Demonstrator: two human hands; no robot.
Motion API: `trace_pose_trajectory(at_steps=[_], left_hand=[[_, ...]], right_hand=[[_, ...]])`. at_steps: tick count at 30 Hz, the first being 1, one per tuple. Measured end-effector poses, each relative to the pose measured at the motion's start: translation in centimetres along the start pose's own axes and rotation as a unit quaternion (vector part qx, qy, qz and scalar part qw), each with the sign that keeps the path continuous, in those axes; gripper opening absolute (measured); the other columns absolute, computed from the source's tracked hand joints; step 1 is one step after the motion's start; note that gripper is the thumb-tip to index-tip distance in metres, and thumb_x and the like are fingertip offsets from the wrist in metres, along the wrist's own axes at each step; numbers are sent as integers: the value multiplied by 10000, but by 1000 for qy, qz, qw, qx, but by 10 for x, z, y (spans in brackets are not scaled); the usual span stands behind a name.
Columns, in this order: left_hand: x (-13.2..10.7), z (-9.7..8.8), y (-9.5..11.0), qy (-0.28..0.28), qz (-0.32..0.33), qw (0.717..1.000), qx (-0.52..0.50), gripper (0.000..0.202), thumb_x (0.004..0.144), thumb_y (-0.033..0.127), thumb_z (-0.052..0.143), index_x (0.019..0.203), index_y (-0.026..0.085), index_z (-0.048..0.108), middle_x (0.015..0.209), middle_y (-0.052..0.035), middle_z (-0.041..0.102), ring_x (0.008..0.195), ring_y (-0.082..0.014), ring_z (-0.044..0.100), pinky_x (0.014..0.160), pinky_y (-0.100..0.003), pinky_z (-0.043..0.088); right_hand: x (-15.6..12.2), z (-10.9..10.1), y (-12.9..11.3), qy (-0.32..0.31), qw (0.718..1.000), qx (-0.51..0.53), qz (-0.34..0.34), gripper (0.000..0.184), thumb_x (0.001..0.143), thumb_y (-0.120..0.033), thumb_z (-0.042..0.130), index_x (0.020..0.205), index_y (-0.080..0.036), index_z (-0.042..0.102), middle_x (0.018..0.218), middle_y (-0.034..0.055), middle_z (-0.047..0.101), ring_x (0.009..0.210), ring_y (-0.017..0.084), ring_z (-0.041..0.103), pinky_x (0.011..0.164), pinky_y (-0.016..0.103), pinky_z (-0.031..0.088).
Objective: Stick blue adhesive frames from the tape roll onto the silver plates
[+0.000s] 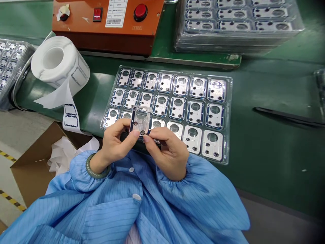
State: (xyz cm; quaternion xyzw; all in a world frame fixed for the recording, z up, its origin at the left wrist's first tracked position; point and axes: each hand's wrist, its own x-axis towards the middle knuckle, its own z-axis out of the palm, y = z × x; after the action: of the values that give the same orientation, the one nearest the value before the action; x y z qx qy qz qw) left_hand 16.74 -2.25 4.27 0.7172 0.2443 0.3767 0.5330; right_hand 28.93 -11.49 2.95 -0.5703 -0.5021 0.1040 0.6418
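My left hand (114,144) and my right hand (167,152) hold a small rectangular metal plate (141,122) between thumbs and fingers, just above the tray. The plate has round holes and a dark blue border, and a clear film seems to cover it. A small dark ring (142,133) sits at its lower edge, pinched near my fingertips. Under my hands lies a clear plastic tray (226,142) holding three rows of similar plates. My hands hide its lower left part.
A white label roll (59,61) trails a strip (70,117) towards an open cardboard box (33,169). Black tweezers (286,117) lie on the green mat (274,162). An orange control box (106,20) and stacked trays (238,25) stand behind; another tray stack (11,66) stands left.
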Motion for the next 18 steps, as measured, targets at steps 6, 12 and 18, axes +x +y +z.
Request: trace_pose_trajectory(at_steps=[6, 12, 18], left_hand=[[-1, 3, 0, -13, -35, 999, 16, 91, 866, 272, 610, 885, 184, 617, 743, -9, 644, 632, -111, 606, 614, -235, 506], [2, 11, 3, 6, -37, 998, -46, 351, 888, 246, 584, 1229, 234, 502, 725, 29, 632, 587, -91, 631, 600, -215, 538], [1, 12, 0, 7, -30, 999, -29, 426, 882, 253, 587, 1290, 247, 465, 700, 31, 573, 556, -84, 574, 521, -196, 495]], right_hand=[[2, -1, -2, 19, 999, -26, 7, 118, 826, -116, 625, 884, -217, 609, 788, 19, 669, 706, 142, 638, 627, 281, 544], [4, 0, -7, 22, 994, -94, -47, 158, 837, -91, 584, 931, -210, 626, 839, 45, 697, 756, 158, 650, 661, 293, 535], [1, -1, 1, 30, 975, -193, -109, 178, 833, -127, 598, 979, -222, 634, 847, 52, 696, 739, 176, 641, 654, 301, 520]])
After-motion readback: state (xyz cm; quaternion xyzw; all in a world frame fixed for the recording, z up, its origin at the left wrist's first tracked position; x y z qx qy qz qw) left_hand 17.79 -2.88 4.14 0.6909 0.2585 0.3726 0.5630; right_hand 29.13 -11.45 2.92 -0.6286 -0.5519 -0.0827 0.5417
